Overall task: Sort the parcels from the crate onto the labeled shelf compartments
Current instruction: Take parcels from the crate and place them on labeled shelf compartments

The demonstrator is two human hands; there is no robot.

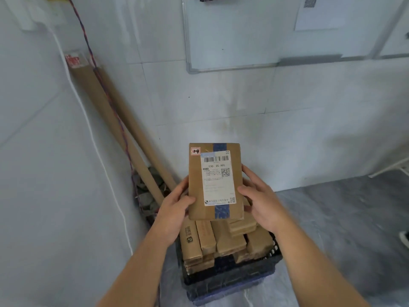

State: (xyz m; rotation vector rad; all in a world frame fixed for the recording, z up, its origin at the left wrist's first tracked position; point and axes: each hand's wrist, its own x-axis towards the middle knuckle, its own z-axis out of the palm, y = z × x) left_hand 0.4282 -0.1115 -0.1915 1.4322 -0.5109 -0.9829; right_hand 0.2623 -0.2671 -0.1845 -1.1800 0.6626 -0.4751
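Note:
A flat brown cardboard parcel (195, 185) with a white shipping label, blue tape and a small red-edged sticker is held upright above the crate. My left hand (174, 207) grips its lower left edge, thumb on the front. My right hand (261, 200) holds its right edge, thumb on the label side. Below, a dark plastic crate (230, 278) on the floor holds several more brown parcels (223, 238) standing on edge. No shelf is in view.
Long cardboard tubes (124, 129) lean in the wall corner at left, with a red-blue cord and a white cable running down beside them. A whiteboard (232, 34) hangs on the tiled wall. Grey floor stretches to the right; a white frame leg shows at the far right.

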